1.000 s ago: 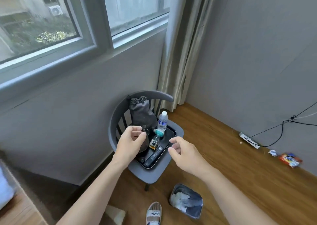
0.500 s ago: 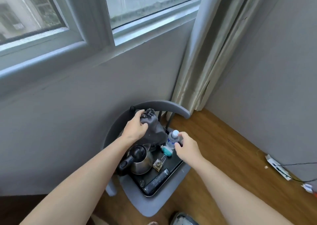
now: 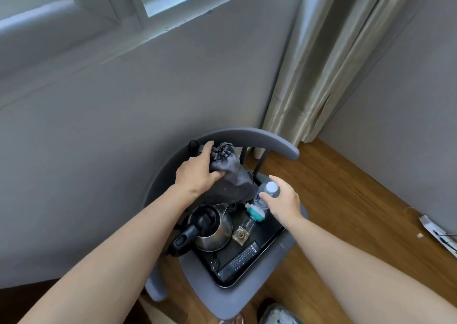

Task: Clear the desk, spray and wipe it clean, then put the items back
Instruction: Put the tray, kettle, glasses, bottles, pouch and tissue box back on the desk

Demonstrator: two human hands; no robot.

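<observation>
Wooden floor [image 3: 333,200] and grey walls meet at a corner, where a grey chair [image 3: 247,296] carries a black tray [image 3: 274,234] of desk items. The left hand [image 3: 197,172] has its fingers clenched on the neck of one dark drawstring pouch [image 3: 235,175]; the right hand [image 3: 282,202] has its fingers wrapped around one water bottle [image 3: 270,187] near the cap. Also on the tray: one kettle [image 3: 212,227], one teal-capped bottle [image 3: 256,212], one small glass bottle [image 3: 241,236], one remote [image 3: 238,262]. Whether items are being parked or collected is unclear; either way, the next move likely calls for a steady lift clear of the kettle.
</observation>
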